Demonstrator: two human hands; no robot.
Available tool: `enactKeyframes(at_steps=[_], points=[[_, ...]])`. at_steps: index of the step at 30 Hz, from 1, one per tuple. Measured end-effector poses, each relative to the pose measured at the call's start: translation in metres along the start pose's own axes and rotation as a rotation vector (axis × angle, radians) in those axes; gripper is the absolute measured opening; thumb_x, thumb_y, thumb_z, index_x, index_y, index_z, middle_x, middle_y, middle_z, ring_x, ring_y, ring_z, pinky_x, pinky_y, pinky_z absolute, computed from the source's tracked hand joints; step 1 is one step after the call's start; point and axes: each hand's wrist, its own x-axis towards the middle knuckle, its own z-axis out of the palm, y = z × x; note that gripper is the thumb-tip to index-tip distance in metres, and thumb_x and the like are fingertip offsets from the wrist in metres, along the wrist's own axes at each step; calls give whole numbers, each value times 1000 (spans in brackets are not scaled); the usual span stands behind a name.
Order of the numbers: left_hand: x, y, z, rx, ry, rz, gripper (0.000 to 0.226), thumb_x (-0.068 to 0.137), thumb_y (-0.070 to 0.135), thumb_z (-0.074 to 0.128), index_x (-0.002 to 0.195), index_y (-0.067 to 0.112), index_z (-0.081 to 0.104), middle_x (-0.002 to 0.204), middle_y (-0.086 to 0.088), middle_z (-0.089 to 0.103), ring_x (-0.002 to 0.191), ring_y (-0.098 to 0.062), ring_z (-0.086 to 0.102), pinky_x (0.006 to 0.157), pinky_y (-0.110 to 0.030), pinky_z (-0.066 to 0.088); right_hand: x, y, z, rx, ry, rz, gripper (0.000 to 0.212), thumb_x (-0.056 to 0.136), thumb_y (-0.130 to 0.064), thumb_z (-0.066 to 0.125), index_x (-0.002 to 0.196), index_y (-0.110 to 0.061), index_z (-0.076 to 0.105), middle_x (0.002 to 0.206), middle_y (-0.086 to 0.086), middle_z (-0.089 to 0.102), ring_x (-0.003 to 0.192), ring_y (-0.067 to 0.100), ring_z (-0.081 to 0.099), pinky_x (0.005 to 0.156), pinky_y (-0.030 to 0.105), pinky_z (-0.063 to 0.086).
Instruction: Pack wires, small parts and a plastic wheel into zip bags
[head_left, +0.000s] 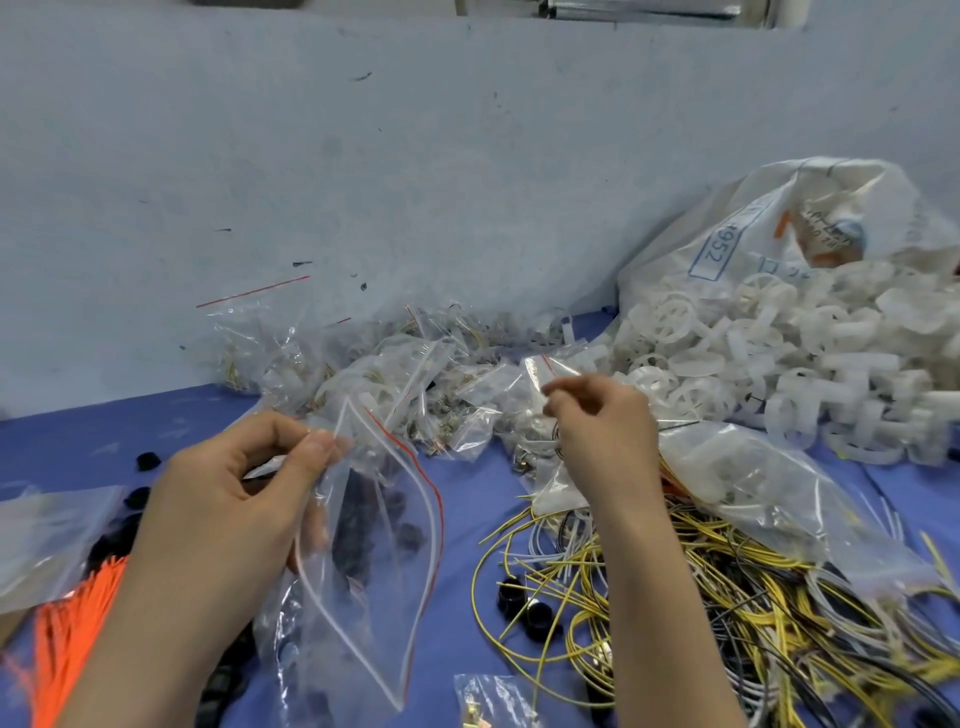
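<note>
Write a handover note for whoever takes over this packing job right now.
Left hand grips an open zip bag by its mouth; whether anything is inside is unclear.
Right hand has its fingers pinched together above the table; what it holds is too small to tell.
Wires lie tangled at right, wheels are heaped at back right, black parts lie near the wires.
Done: a heap of filled bags lies at the back.
Left: fill and seal this bag, then keep packing.
</note>
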Motion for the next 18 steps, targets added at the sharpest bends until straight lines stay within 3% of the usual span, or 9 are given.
enactKeyframes(at_steps=[3, 4, 5, 7, 9, 12, 14, 18], points=[[0, 0, -1, -11, -10, -7, 16, 89, 36, 61, 77, 35, 71, 43, -5, 56, 33, -8, 41, 35, -13, 32, -8, -24, -7, 358, 76, -105, 22, 86, -8, 56, 74, -23, 69, 63, -8, 66, 55, 4, 53, 55, 18, 45], [0, 0, -2, -10, -14, -9, 15, 89, 36, 61, 77, 35, 71, 43, -5, 56, 33, -8, 42, 35, -13, 33, -10, -28, -9, 471, 56, -87, 25, 86, -5, 54, 73, -22, 69, 60, -7, 64, 55, 6, 52, 54, 14, 43], [0, -1, -2, -10, -16, -7, 16, 89, 36, 60, 77, 35, 71, 43, -5, 56, 34, -8, 42, 36, -13, 33, -10, -30, -11, 586, 13, -44, 28, 86, -3, 52, 73, -21, 69, 59, -5, 62, 60, 9, 54, 60, 16, 44], [0, -2, -3, -13, -27, 0, 17, 90, 34, 60, 76, 35, 71, 43, -5, 57, 35, -7, 45, 38, -11, 35, -9, -31, -14, 817, -116, 69, 32, 88, 0, 45, 75, -19, 67, 58, -2, 57, 70, 16, 63, 77, 34, 50], [0, -2, -1, -19, -51, 6, 19, 91, 30, 60, 76, 35, 71, 45, -7, 59, 37, -6, 48, 40, -8, 36, -7, -31, -16, 1021, -222, 145, 32, 90, 1, 39, 79, -14, 66, 56, 0, 53, 67, 18, 65, 79, 46, 53], [1, -2, 3, -41, -78, 11, 19, 90, 22, 63, 78, 36, 67, 62, 2, 69, 39, -10, 51, 46, -14, 43, -6, -32, -18, 1167, -286, 159, 32, 91, 0, 35, 82, -11, 64, 56, -1, 48, 53, 15, 57, 62, 35, 57], [2, -2, 4, -57, -101, 9, 24, 90, 17, 64, 85, 40, 63, 79, 10, 74, 40, -14, 52, 48, -19, 46, -7, -34, -19, 1221, -299, 175, 30, 90, 0, 35, 82, -11, 62, 56, -1, 46, 46, 13, 49, 51, 24, 49], [-1, 0, 6, -100, -127, 16, 37, 92, 6, 58, 95, 42, 63, 84, 6, 72, 38, -15, 51, 44, -17, 44, -13, -44, -25, 1322, -397, 204, 17, 72, -6, 44, 79, -11, 59, 55, -2, 42, 40, 10, 37, 39, 16, 35]])
